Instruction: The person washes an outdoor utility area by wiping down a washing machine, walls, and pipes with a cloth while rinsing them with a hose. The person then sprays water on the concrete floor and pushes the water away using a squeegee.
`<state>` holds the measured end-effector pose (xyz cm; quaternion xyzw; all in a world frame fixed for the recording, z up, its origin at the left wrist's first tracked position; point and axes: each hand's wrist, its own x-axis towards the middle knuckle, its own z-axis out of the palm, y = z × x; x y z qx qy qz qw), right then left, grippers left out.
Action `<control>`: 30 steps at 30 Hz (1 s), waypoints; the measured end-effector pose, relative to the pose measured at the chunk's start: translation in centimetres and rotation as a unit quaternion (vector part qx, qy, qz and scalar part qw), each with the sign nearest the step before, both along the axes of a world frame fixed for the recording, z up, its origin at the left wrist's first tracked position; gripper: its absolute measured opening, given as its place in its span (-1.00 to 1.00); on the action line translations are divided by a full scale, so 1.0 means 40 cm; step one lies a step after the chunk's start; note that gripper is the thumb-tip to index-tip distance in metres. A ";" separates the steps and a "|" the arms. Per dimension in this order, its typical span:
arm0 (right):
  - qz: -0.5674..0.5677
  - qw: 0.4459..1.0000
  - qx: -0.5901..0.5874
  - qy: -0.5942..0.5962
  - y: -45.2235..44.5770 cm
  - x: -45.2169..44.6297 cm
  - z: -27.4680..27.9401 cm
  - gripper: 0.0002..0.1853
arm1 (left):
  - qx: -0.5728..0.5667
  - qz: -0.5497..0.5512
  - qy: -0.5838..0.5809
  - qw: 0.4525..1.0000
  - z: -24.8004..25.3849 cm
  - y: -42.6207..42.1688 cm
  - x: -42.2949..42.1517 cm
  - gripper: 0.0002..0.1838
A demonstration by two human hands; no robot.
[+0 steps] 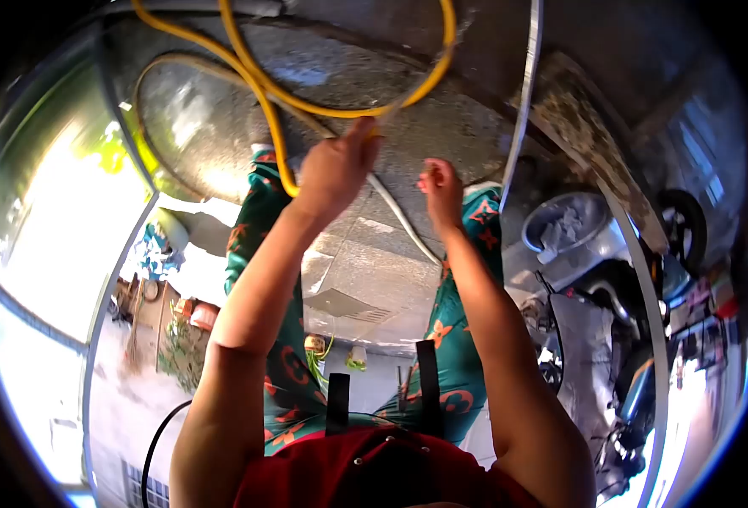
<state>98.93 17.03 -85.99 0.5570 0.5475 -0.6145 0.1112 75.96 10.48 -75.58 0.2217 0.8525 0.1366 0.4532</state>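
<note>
My left hand [336, 172] is closed around a yellow hose [310, 104] near the bottom of one of its loops. Another bend of the yellow hose hangs down just left of that wrist. My right hand [442, 188] is off the hose, to the right of my left hand. Its fingers are half curled and a little apart, with nothing visible in them. A pale hose [399, 211] passes behind my left hand and slants down toward my right leg.
Below lies a worn concrete floor [348, 258]. At the right are a basin [566, 222] with pale contents, a rough board [590, 131] and a parked motorbike [615, 292]. A white pole or cable [524, 93] crosses near my right knee. Potted plants [183, 343] stand at the left.
</note>
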 end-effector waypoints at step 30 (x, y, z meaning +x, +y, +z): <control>-0.411 0.883 0.126 -0.189 0.338 0.696 0.222 -0.77 | 0.053 -0.045 0.000 0.998 -0.090 -0.046 -0.050 -0.71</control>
